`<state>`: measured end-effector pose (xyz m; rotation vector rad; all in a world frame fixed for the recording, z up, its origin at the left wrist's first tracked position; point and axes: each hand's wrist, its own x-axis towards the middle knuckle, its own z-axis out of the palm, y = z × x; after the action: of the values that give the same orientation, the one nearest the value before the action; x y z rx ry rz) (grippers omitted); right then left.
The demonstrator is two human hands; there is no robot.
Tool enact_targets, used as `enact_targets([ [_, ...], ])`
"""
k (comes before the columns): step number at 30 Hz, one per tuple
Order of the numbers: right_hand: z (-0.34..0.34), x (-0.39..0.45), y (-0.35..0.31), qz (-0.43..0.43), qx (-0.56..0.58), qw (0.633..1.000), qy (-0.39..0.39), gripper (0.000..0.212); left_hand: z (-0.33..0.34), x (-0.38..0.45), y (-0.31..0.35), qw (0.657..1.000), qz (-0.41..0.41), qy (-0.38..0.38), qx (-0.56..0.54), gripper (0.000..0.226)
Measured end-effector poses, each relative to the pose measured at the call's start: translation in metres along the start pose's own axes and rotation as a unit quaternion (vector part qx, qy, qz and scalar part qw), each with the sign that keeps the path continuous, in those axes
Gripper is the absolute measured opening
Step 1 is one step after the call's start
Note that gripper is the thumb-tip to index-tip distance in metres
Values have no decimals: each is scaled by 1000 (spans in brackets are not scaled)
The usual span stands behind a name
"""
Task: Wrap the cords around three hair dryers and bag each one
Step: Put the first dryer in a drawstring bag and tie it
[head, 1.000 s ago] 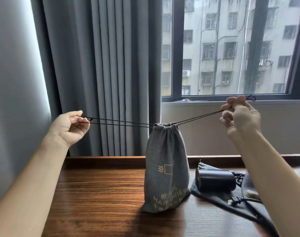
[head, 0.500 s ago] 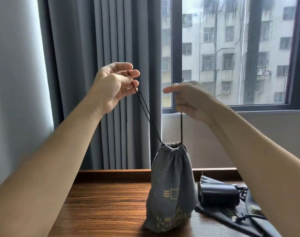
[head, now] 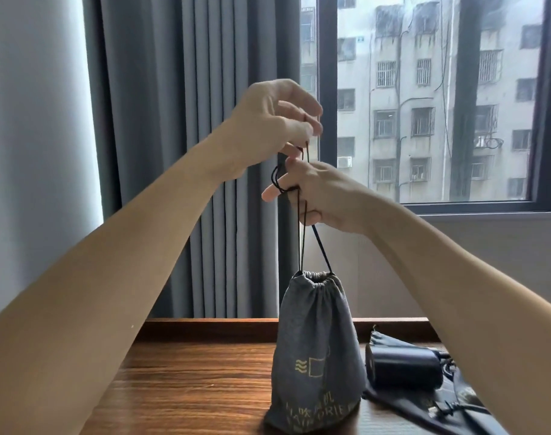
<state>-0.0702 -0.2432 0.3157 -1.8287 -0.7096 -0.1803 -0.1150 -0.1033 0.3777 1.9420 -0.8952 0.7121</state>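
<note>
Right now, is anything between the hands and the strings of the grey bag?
No, nothing visible. Both the left hand and the right hand already hold the black drawstrings above the cinched grey drawstring bag, which stands on the wooden table. The black hair dryer lies off to the right.

Both hands (head: 296, 158) on drawstrings (head: 303, 233) above cinched grey bag (head: 318, 346).

grey curtain (head: 189, 152) left of window (head: 424, 105); apartment block (head: 409, 89) outside; wooden table (head: 189, 387) below.
</note>
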Motion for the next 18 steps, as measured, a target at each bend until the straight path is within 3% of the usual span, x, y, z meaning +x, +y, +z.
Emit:
enact_targets([
  [4,-19,-7,2,36,93,994,-48,67,13,-10,-22,992,-53,93,73,12],
  [6,-22,-8,3,45,107,991,-62,67,16,-17,-36,991,-105,46,69,30],
  [8,-24,-8,5,53,125,990,-47,60,19,-27,-46,994,-80,-23,75,39],
  [10,-26,-7,7,62,137,988,-42,48,23,-35,-53,992,-27,-27,123,31],
  [12,-26,-6,7,63,119,989,-52,54,29,-41,-57,989,-33,7,144,36],
  [18,-28,-5,8,55,103,992,-38,59,38,-56,-55,970,-237,-28,-44,28],
])
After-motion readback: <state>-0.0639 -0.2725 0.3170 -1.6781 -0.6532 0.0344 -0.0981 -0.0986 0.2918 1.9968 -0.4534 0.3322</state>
